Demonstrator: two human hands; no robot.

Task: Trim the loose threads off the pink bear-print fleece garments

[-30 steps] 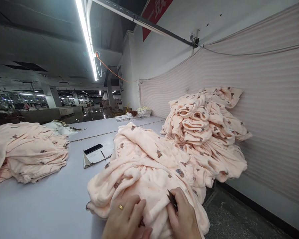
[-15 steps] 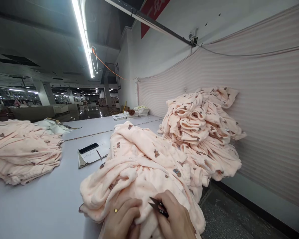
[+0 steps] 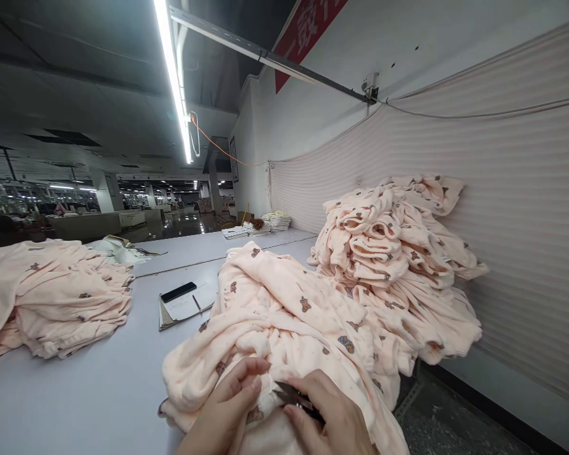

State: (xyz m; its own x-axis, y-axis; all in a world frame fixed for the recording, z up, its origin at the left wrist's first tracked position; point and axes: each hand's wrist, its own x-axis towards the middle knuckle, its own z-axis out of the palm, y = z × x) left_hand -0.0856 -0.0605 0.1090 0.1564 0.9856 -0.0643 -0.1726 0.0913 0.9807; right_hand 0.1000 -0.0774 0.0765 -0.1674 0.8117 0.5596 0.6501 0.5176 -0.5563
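Note:
A fluffy peach garment with small bear prints (image 3: 284,322) lies bunched on the grey table (image 3: 76,398) in front of me. My left hand (image 3: 222,414) pinches a fold of its fabric at the near edge. My right hand (image 3: 329,420) holds small dark thread snips (image 3: 291,397), their blades pointing left at the pinched fold. Both hands sit close together at the bottom of the view.
A tall heap of the same peach garments (image 3: 389,253) leans on the striped wall at right. Another pile (image 3: 52,297) lies at left. A clipboard with papers, a black phone (image 3: 178,292) and a pen rests mid-table. White stacks stand far back.
My left hand has shifted from lying flat on the cloth to pinching up a fold. The snips in my right hand have swung down to point at that fold.

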